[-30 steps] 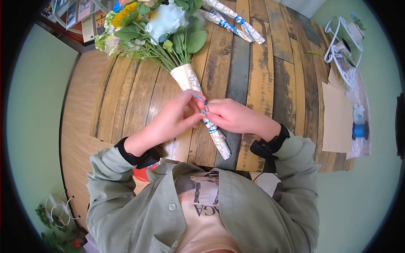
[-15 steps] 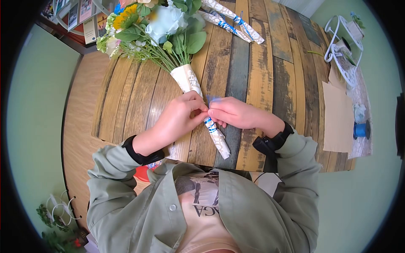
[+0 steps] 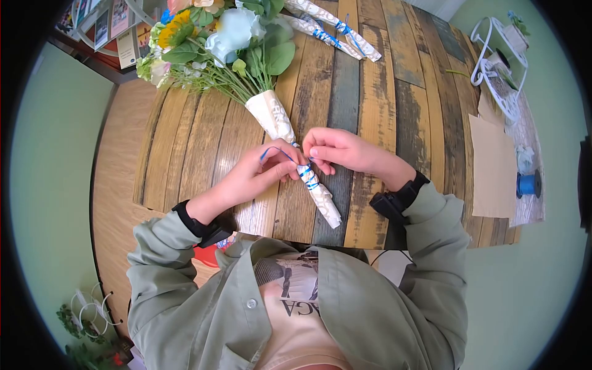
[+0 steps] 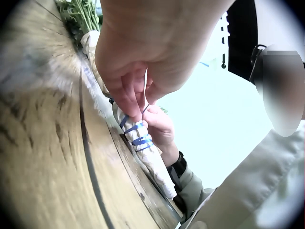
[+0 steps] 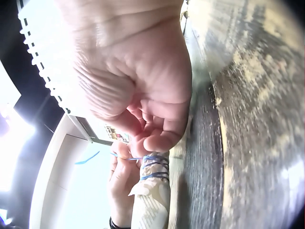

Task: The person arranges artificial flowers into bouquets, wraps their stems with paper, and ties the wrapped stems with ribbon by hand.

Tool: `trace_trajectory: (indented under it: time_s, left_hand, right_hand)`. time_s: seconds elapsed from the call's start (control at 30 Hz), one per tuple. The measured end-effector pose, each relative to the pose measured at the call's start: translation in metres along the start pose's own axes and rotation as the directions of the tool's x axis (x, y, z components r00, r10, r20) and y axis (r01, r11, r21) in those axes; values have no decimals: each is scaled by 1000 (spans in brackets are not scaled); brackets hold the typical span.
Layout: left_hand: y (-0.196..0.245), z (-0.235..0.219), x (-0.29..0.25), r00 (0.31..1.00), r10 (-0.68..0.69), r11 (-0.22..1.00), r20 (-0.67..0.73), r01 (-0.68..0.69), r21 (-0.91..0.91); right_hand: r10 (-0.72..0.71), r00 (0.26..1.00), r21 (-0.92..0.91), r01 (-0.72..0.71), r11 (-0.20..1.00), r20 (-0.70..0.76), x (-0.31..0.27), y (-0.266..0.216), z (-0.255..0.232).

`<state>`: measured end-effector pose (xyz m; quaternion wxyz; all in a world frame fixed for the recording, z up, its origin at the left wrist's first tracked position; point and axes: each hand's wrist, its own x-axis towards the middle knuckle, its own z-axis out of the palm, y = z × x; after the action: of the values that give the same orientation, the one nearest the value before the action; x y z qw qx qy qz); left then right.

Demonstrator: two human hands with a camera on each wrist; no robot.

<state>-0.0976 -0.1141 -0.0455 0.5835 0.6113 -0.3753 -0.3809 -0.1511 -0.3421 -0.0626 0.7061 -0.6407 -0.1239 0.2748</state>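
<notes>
A bouquet [image 3: 237, 37] lies on the wooden table, its stems wrapped in white patterned paper [image 3: 271, 114] that narrows toward the front edge. Blue ribbon [image 3: 308, 177] circles the wrap several times, also seen in the left wrist view as blue bands [image 4: 141, 140]. My left hand [image 3: 256, 172] pinches ribbon at the wrap, and a loose blue end [image 3: 265, 152] arcs above it. Just right of the wrap, my right hand [image 3: 345, 151] pinches another part of the ribbon between thumb and curled fingers. In the right wrist view the wrap [image 5: 151, 202] runs below the right hand [image 5: 138, 81].
Two paper-wrapped bundles [image 3: 336, 37] tied with blue ribbon lie at the back. On the right are brown paper [image 3: 491, 166], a blue ribbon spool [image 3: 528, 184] and a white metal rack [image 3: 478, 65]. A shelf with cards [image 3: 127, 46] stands at the back left.
My hands have drawn slightly apart, the right one up and to the right. A loose blue ribbon end now shows over my left hand. The bouquet has shifted slightly left in the head view.
</notes>
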Motion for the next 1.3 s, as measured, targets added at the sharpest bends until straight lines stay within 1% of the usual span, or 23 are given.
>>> trace_trajectory:
  time_s: [0.2, 0.27, 0.3, 0.33, 0.37, 0.4, 0.5, 0.53, 0.6, 0.63, 0.67, 0.7, 0.77, 0.8, 0.87, 1.0, 1.07, 1.1, 1.17, 1.2, 1.23, 1.27, 1.3]
  left_hand:
    - [-6, 0, 3, 999, -37, 982, -36, 30, -189]
    - [-8, 0, 5, 999, -32, 988, -39, 25, -154]
    - [-9, -1, 6, 999, -27, 993, -43, 22, -117]
    - [-9, -1, 7, 999, -28, 993, -45, 23, -119]
    - [-10, -1, 8, 998, -39, 998, -54, 36, -46]
    - [-10, 0, 9, 997, -51, 998, -60, 52, 27]
    - [-13, 2, 14, 991, -104, 994, -85, 102, -35]
    - [-14, 3, 16, 991, -102, 994, -81, 100, -35]
    - [-14, 6, 18, 981, -95, 995, -167, 97, 4]
    - [-14, 7, 18, 980, -96, 995, -174, 98, 2]
    - [-13, 7, 18, 981, -63, 991, -182, 83, 106]
    - [-11, 7, 18, 983, -28, 975, -183, 68, 211]
    - [-7, 7, 18, 983, -28, 962, -182, 76, 263]
    - [-5, 7, 18, 984, -27, 946, -178, 83, 315]
    - [-3, 6, 19, 983, -40, 942, -182, 98, 320]
    - [11, 8, 21, 976, -92, 918, -195, 159, 364]
    - [12, 7, 22, 981, -80, 913, -179, 143, 381]
    - [12, 7, 22, 984, -68, 909, -166, 130, 396]
    - [4, 4, 21, 986, -50, 914, -160, 110, 390]
    - [0, 3, 20, 988, -30, 920, -152, 87, 382]
    - [-1, 2, 19, 988, -32, 920, -149, 88, 383]
    - [-1, 1, 18, 986, -106, 941, -130, 141, 307]
    - [0, 0, 18, 979, -176, 953, -105, 196, 230]
  right_hand:
    - [-161, 983, -51, 157, 986, -86, -2, -3, 5]
    - [-214, 967, -353, 154, 923, -138, -4, -8, 10]
    - [-212, 968, -352, 153, 923, -137, -5, -12, 10]
    - [-238, 964, -440, 165, 882, -116, -6, -16, 11]
    - [-263, 961, -524, 178, 833, -92, -7, -17, 10]
    - [-261, 961, -520, 176, 836, -93, -6, -16, 8]
    - [-193, 979, -587, 120, 801, -63, -6, -14, 0]
    - [-189, 981, -555, 129, 822, -53, -7, -15, -1]
    - [-185, 982, -524, 139, 840, -35, -8, -22, 0]
    - [-151, 988, -452, 116, 884, -42, -10, -29, 4]
    - [-117, 992, -376, 90, 922, -48, -11, -33, 8]
    - [-115, 992, -375, 91, 923, -43, -9, -30, 13]
    - [-163, 956, -58, 153, 987, -246, -3, -21, 26]
    - [-163, 956, -58, 154, 986, -244, -2, -19, 30]
    - [-67, 912, 216, 166, 962, -404, -1, -14, 36]
    - [-16, 879, 346, 205, 916, -476, -1, -12, 44]
    - [-105, 842, 297, 300, 906, -530, 1, -7, 45]
    - [-106, 842, 298, 301, 906, -529, 1, -7, 47]
    - [-249, 812, 26, 309, 951, -528, 0, -11, 50]
    - [-249, 811, 29, 310, 950, -530, -1, -18, 48]
    - [-385, 746, -268, 280, 922, -543, -5, -29, 43]
    - [-520, 684, -542, 213, 813, -511, -11, -43, 39]
    - [-335, 825, -572, 18, 820, -455, -22, -60, 39]
